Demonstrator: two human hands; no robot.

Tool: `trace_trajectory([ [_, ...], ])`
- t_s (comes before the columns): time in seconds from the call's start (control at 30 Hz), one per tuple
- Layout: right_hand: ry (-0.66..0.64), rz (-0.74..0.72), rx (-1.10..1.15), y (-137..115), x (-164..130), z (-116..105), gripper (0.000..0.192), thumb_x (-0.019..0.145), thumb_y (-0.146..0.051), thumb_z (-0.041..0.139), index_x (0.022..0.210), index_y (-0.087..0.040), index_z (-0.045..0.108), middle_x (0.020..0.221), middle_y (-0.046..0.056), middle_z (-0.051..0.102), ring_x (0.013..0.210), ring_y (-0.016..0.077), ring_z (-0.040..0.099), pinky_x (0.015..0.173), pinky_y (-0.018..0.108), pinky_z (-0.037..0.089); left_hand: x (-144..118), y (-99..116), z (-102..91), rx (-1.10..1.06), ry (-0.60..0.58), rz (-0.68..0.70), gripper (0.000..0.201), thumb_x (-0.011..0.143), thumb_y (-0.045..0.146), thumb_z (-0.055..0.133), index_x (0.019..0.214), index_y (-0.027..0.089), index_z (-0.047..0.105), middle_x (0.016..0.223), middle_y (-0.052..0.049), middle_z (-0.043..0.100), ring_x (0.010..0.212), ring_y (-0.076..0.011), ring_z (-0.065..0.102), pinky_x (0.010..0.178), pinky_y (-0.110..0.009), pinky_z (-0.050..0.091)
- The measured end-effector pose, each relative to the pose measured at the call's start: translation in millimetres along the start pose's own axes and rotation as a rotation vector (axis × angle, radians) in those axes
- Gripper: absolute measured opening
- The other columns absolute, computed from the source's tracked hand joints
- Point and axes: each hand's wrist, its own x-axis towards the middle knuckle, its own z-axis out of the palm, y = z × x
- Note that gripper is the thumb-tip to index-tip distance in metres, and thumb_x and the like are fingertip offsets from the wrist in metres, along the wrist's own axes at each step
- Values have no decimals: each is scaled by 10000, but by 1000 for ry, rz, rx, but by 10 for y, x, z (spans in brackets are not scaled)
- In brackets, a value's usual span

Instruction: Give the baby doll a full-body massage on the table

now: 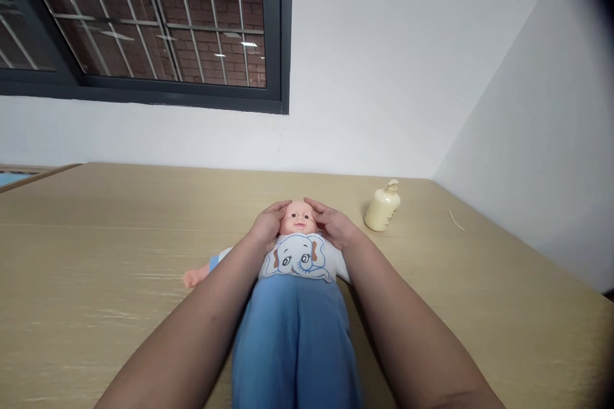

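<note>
Left hand point(267, 225) and right hand point(332, 223) cupping, fingers loosely curved, the head of a plastic baby doll in blue trousers point(297, 281) lying between the forearms, cream pump bottle point(382, 208) lying near the right hand, pale wooden table point(96, 268) underneath.

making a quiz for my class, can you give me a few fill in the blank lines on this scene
1. Both hands, left hand and right hand, cup the doll's ____.
2. The doll lies on its ____ on the table.
3. The doll's shirt shows a cartoon ____.
4. The cream pump bottle stands on the person's ____ side.

Missing words: head; back; elephant; right
</note>
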Motion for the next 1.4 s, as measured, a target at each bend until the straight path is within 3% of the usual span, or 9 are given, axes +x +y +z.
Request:
trace_trajectory([
  [0.13, -1, -10, -6, 24, 8, 0, 579, 822, -209, 619, 1394, -243, 529, 1304, 75, 633, 1020, 207, 660, 878, 356, 545, -45, 25, 49, 21, -8, 44, 305, 744, 301, 744, 1004, 164, 664, 1027, -125, 718, 909, -266, 704, 800, -389, 566],
  [0.37, 103, -268, -291, 167, 186, 0, 524, 725, -339, 793, 1220, -255, 641, 1138, 54, 689, 1072, 237, 628, 951, 377, 508, -91, 86, 89, 179, 19, 84, 498, 626, 310, 873, 1047, 163, 651, 964, -100, 718, 840, -253, 699, 777, -368, 533],
  [0.67, 81, -238, -230, 165, 223, -21, 424, 778, -300, 684, 1196, -233, 659, 1120, 54, 702, 1034, 225, 640, 951, 385, 506, -105, 76, 110, 149, 15, 77, 351, 735, 303, 766, 1035, 167, 644, 912, -91, 719, 794, -233, 691, 713, -339, 535],
  [1.0, 32, -60, -29, 39, 37, 43, 558, 791, -154, 592, 1346, -213, 577, 1269, 70, 652, 988, 202, 661, 882, 341, 539, -2, 3, 18, 68, 13, 63, 304, 754, 288, 697, 1024, 157, 656, 1016, -122, 714, 917, -260, 696, 809, -382, 554],
  [1.2, 10, -176, -120, 112, 99, 16, 535, 760, -259, 706, 1285, -232, 606, 1208, 57, 670, 1057, 225, 642, 930, 347, 520, -120, 86, 88, 109, -28, 75, 416, 703, 335, 800, 1037, 150, 635, 953, -108, 718, 845, -248, 703, 741, -353, 553],
  [1.4, 116, -272, -284, 167, 182, 2, 538, 681, -339, 815, 1187, -249, 654, 1134, 50, 686, 1060, 239, 632, 936, 361, 510, -190, 143, 138, 154, -11, 65, 484, 650, 267, 843, 1064, 162, 617, 977, -98, 708, 813, -241, 706, 720, -347, 551],
])
